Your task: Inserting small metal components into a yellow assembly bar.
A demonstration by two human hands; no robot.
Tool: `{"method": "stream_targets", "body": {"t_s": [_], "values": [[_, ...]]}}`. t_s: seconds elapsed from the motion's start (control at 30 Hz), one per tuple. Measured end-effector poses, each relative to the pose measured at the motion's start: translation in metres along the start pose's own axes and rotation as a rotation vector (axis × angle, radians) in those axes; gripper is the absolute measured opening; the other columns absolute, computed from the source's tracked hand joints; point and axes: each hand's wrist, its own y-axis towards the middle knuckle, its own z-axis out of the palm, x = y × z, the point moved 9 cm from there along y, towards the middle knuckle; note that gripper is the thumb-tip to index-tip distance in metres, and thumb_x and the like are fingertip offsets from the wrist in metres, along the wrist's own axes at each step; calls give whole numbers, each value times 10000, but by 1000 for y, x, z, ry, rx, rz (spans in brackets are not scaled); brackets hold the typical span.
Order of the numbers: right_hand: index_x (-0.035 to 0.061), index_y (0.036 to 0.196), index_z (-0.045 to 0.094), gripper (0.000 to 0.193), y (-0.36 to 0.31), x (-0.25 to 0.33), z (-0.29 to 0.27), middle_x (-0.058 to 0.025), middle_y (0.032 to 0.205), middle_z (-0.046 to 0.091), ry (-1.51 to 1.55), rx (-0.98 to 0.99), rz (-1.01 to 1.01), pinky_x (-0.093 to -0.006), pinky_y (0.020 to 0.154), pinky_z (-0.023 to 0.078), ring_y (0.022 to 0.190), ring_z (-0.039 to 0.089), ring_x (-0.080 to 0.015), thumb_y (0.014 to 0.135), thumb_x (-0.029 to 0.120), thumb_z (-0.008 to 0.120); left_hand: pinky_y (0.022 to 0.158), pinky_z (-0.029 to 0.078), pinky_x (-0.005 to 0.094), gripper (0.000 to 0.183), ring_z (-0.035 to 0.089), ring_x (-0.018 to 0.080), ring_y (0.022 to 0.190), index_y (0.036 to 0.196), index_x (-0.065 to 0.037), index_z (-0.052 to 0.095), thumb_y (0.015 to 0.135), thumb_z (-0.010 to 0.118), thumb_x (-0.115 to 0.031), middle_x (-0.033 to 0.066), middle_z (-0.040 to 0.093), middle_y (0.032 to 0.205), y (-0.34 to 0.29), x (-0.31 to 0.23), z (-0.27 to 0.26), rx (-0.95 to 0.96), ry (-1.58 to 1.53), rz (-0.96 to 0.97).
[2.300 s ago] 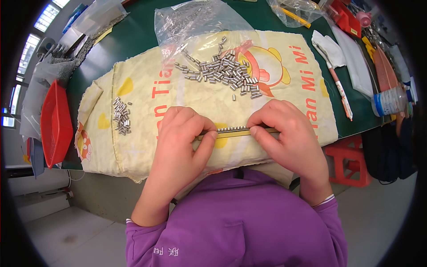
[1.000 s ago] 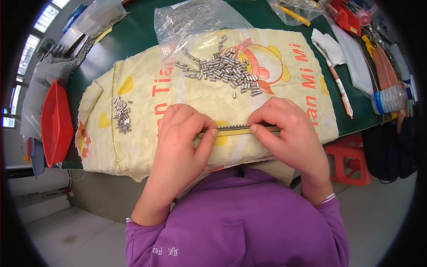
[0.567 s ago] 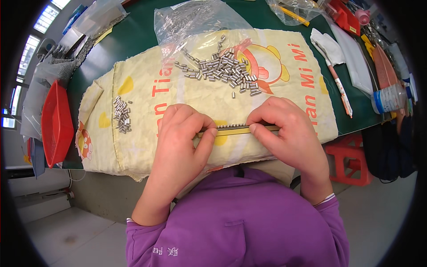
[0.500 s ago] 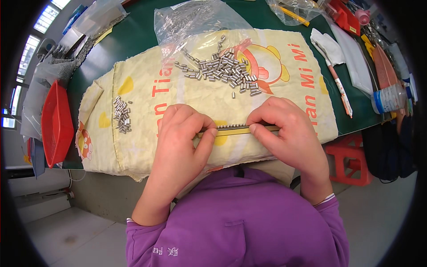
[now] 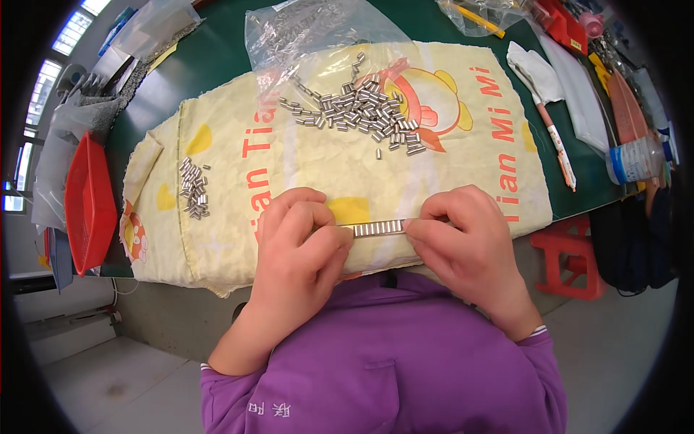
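Between my two hands is a narrow strip lined with metal rollers [image 5: 379, 228]; the row of rollers faces up. My left hand [image 5: 298, 242] is closed on its left end, thumb and fingers pinched together. At the other end my right hand [image 5: 466, 235] grips it with bent fingers, which hide that end. Beyond the strip, a large pile of loose metal rollers [image 5: 369, 108] lies on the yellow printed cloth [image 5: 303, 159]. A smaller heap of rollers [image 5: 193, 189] rests farther left on the same cloth.
An opened clear bag of rollers [image 5: 318, 32] lies behind the pile. Left stands a red plastic basket [image 5: 90, 206]. Along the right are a pen [image 5: 555, 148], a white cloth [image 5: 535, 71] and a clear bottle [image 5: 635, 160]. A red stool [image 5: 571, 264] stands below the table edge.
The strip has turned from edge-on to roller face up and come slightly nearer to me. Both hands have shifted down with it, still holding its ends.
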Motion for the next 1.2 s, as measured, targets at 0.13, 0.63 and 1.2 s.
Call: {"method": "stream_targets", "body": {"t_s": [0.13,0.63,1.2], "values": [[121,856,655,142,-1,-3,0,-11,897,583,37,-25,4,-374,704,466,837,581,-234,759,83,752,869,431,425,171,577,316,1045,854,-78,629,752,740,4,62,563,930,2,0,-3,-16,-34,1],[147,904,666,186,-1,-3,4,-4,883,583,-30,-95,68,-382,714,439,842,585,-233,755,108,771,899,400,422,219,576,299,1106,925,-108,629,763,755,-31,52,596,981,1,4,0,21,52,-103],[136,866,649,226,-9,2,3,-7,905,585,28,-80,-7,-388,720,441,837,582,-241,696,99,792,857,407,407,256,603,284,1037,894,-115,665,692,792,-22,24,596,917,-5,-2,-4,-52,1,12]]}}
